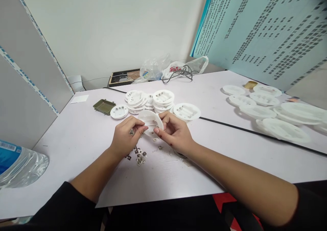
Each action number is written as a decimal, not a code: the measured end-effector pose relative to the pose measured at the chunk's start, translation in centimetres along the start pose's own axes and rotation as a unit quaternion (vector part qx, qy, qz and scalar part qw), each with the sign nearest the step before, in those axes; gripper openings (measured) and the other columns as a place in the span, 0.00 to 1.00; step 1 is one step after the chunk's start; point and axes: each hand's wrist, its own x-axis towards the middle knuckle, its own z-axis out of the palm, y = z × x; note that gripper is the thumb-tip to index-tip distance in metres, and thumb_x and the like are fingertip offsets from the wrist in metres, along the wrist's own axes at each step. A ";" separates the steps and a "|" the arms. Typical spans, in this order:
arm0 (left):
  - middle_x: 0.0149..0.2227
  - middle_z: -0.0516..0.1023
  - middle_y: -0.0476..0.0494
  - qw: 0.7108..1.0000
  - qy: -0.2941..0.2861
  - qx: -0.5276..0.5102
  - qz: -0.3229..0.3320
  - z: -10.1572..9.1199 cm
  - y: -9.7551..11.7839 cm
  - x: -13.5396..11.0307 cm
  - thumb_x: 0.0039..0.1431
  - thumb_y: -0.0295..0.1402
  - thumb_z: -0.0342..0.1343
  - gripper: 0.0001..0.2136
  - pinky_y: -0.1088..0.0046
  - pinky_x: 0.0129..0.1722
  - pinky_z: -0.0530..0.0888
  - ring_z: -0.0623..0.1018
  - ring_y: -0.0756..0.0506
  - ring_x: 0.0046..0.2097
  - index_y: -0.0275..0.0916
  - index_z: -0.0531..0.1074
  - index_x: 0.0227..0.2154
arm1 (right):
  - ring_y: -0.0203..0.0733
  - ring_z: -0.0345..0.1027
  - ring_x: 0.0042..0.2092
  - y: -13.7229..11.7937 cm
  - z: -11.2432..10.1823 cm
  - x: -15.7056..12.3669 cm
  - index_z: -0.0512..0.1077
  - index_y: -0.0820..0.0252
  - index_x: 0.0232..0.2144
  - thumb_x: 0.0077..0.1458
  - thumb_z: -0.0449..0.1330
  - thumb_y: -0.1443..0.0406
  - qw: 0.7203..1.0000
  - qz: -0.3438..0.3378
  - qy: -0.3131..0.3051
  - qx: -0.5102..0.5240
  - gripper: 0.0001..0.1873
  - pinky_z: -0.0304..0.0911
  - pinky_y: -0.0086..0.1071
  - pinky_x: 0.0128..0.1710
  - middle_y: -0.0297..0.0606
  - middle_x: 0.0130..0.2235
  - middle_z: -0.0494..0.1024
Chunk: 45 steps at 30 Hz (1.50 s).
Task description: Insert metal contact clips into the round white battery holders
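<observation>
My right hand [176, 131] grips a round white plastic battery cover [159, 121] by its edge, tilted above the table. Thumb and forefinger of my left hand [128, 133] are pinched at the cover's left side; whatever lies between those fingertips is too small to make out. Below the hands lies a loose pile of small metal battery contacts [140, 157], with a few strays [160, 148] to the right. Just beyond, similar white covers [163, 98] are stacked, several showing metal contacts fitted in their slots. One more cover [187, 111] sits to the right of the stacks.
An olive-green plastic box [104, 106] stands left of the stacks. More white discs [283, 129] spread over the right side, near a gold-coloured ring [250, 85]. A large water bottle [20, 166] lies at left. Plastic bags [155, 67] and a black cable [178, 73] are at the back.
</observation>
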 end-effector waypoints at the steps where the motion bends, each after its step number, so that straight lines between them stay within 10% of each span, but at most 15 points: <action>1: 0.27 0.74 0.52 1.000 -0.003 -0.004 0.002 0.0 -0.1 0.0 0.63 0.28 0.63 0.04 0.76 0.30 0.73 0.73 0.51 0.29 0.39 0.74 0.34 | 0.39 0.66 0.37 0.0 0.0 0.1 0.64 0.56 0.25 0.55 0.69 0.61 1.000 -0.004 0.001 0.005 0.17 0.65 0.31 0.31 0.37 0.37 0.70; 10: 0.35 0.68 0.49 0.989 -0.005 -0.109 -0.096 0.3 -0.8 -0.6 0.63 0.34 0.63 0.12 0.75 0.32 0.72 0.72 0.50 0.34 0.43 0.72 0.48 | 0.37 0.65 0.34 -0.3 -0.4 0.6 0.63 0.56 0.24 0.57 0.68 0.59 0.999 -0.020 0.002 0.028 0.18 0.64 0.32 0.32 0.34 0.33 0.72; 16: 0.35 0.69 0.50 0.930 -0.023 -0.256 -0.261 0.4 -0.3 -0.4 0.61 0.36 0.64 0.16 0.74 0.32 0.72 0.72 0.51 0.31 0.43 0.68 0.50 | 0.37 0.65 0.34 0.0 -0.4 0.6 0.63 0.56 0.25 0.57 0.69 0.60 0.999 -0.030 0.013 0.038 0.18 0.65 0.31 0.32 0.33 0.33 0.72; 32: 0.22 0.77 0.50 0.855 -0.091 -0.297 -0.416 -0.1 0.1 0.6 0.52 0.34 0.66 0.10 0.73 0.27 0.76 0.80 0.48 0.24 0.38 0.70 0.29 | 0.40 0.70 0.42 -0.1 -0.7 0.1 0.65 0.55 0.31 0.52 0.72 0.62 0.997 -0.017 -0.077 0.003 0.17 0.73 0.33 0.35 0.36 0.41 0.70; 45: 0.20 0.80 0.44 0.827 -0.191 -0.269 -0.454 -0.9 0.4 1.1 0.52 0.31 0.65 0.06 0.74 0.21 0.76 0.77 0.48 0.20 0.34 0.78 0.31 | 0.55 0.68 0.59 0.8 -1.6 0.5 0.64 0.48 0.64 0.35 0.81 0.53 0.990 0.028 -0.132 -0.042 0.55 0.76 0.41 0.49 0.47 0.57 0.72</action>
